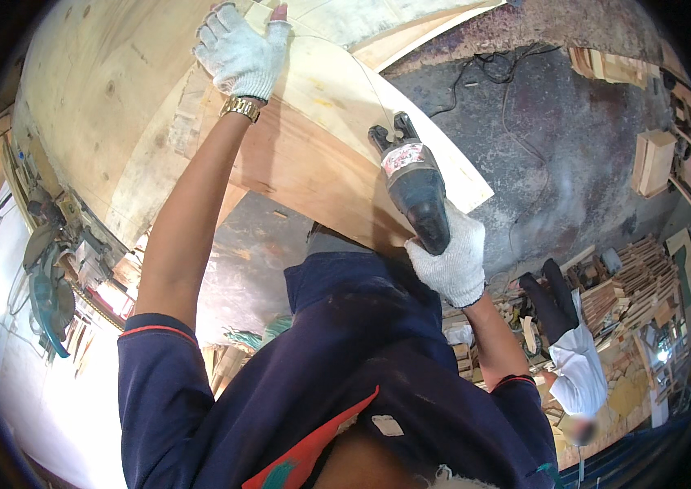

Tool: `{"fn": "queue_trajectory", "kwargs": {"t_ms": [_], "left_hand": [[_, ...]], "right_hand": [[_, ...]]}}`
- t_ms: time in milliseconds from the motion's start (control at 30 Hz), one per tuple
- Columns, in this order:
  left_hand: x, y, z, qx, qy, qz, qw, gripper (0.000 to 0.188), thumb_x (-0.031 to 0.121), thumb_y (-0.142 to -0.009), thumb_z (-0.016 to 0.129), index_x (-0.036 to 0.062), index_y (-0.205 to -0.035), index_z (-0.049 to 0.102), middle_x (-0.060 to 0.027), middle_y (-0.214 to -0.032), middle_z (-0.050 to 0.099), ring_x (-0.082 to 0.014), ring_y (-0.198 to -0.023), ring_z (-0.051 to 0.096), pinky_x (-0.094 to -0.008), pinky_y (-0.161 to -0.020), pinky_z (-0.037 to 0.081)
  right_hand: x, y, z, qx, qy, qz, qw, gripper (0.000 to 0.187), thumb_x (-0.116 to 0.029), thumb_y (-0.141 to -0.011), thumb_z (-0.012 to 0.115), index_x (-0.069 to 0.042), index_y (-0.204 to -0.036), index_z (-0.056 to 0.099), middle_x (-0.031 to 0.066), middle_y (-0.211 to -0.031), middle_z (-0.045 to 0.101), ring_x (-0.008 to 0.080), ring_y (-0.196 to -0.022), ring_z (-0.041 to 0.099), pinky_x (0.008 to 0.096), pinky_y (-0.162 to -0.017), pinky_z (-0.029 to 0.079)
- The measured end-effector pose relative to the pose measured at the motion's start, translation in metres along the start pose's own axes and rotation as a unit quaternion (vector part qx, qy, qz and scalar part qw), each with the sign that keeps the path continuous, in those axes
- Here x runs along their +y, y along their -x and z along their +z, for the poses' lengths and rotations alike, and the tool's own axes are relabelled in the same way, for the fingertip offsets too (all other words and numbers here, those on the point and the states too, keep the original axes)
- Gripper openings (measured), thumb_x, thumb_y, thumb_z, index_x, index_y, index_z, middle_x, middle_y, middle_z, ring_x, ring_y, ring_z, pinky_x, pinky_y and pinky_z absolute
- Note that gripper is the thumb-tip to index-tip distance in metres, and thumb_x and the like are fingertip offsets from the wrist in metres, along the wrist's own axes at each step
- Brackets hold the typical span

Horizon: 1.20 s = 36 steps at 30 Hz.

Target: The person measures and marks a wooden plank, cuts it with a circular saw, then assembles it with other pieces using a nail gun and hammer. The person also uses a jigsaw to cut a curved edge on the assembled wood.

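Note:
My left hand (244, 50), in a white knit glove with bare fingertips, rests flat with fingers spread on a pale plywood sheet (301, 81). A gold watch (242, 107) circles that wrist. My right hand (453, 259), gloved the same way, is closed around the rear of a black power tool that looks like a jigsaw (415, 183). The tool sits on the plywood near its curved right edge, and a thin curved line runs across the wood up to its front. Its blade is hidden from this view.
A larger plywood panel (101, 106) spreads at left. A teal power saw (50, 297) stands at far left. Cables (496, 69) lie on the grey floor (517, 155). Wood blocks (653, 163) and stacked offcuts (647, 281) lie at right, where another person (578, 367) bends over.

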<state>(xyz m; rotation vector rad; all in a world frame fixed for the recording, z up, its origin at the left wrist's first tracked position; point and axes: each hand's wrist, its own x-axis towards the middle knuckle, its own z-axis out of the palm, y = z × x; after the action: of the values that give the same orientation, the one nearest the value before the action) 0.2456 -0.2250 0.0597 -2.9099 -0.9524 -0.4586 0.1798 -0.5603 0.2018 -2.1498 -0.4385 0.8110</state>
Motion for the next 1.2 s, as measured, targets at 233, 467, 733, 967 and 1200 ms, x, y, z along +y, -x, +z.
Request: {"fn": "queue_trajectory", "kwargs": {"t_ms": [233, 467, 733, 967, 1200], "left_hand": [[-0.017, -0.004, 0.013, -0.027, -0.029, 0.028, 0.999, 0.095, 0.077, -0.089, 0.053, -0.0052, -0.137, 0.052, -0.0249, -0.135, 0.058, -0.0401, -0.125, 0.054, -0.053, -0.105, 0.04], [-0.025, -0.002, 0.023, -0.022, -0.026, 0.031, 0.999, 0.096, 0.077, -0.089, 0.053, -0.0052, -0.138, 0.051, -0.0242, -0.137, 0.057, -0.0398, -0.127, 0.053, -0.0529, -0.106, 0.039], [-0.023, -0.003, 0.019, -0.014, -0.027, 0.039, 0.999, 0.095, 0.077, -0.089, 0.053, -0.005, -0.137, 0.051, -0.0241, -0.137, 0.057, -0.0396, -0.127, 0.053, -0.0528, -0.105, 0.039], [-0.019, -0.003, 0.015, -0.047, -0.021, 0.014, 0.999, 0.095, 0.077, -0.088, 0.054, -0.0045, -0.138, 0.051, -0.0237, -0.138, 0.057, -0.0395, -0.128, 0.052, -0.0521, -0.105, 0.04], [-0.022, -0.001, 0.016, -0.041, -0.008, 0.017, 0.999, 0.097, 0.078, -0.088, 0.054, -0.0039, -0.139, 0.05, -0.0233, -0.139, 0.056, -0.0392, -0.129, 0.051, -0.0521, -0.107, 0.038]], "right_hand": [[-0.003, -0.003, 0.001, 0.005, -0.02, 0.012, 1.0, 0.028, -0.008, -0.07, 0.073, 0.001, -0.096, 0.067, 0.0194, -0.075, 0.067, 0.0384, -0.069, 0.07, 0.0398, -0.065, 0.055], [-0.005, -0.005, 0.001, -0.01, -0.023, 0.031, 0.999, 0.027, -0.013, -0.073, 0.076, -0.001, -0.095, 0.066, 0.0206, -0.08, 0.068, 0.0421, -0.075, 0.069, 0.0444, -0.067, 0.056], [-0.01, -0.009, 0.0, -0.004, -0.025, 0.03, 0.999, 0.025, -0.015, -0.076, 0.077, -0.002, -0.094, 0.066, 0.0211, -0.082, 0.068, 0.0438, -0.076, 0.068, 0.0471, -0.066, 0.056], [-0.012, -0.012, 0.002, 0.006, -0.027, 0.035, 0.999, 0.025, -0.01, -0.072, 0.075, -0.001, -0.093, 0.066, 0.0194, -0.076, 0.066, 0.0396, -0.069, 0.068, 0.0427, -0.064, 0.054], [-0.015, -0.018, -0.001, -0.006, -0.03, 0.015, 0.999, 0.025, -0.016, -0.078, 0.077, -0.003, -0.098, 0.068, 0.0219, -0.086, 0.069, 0.0439, -0.08, 0.069, 0.0473, -0.069, 0.057]]}}
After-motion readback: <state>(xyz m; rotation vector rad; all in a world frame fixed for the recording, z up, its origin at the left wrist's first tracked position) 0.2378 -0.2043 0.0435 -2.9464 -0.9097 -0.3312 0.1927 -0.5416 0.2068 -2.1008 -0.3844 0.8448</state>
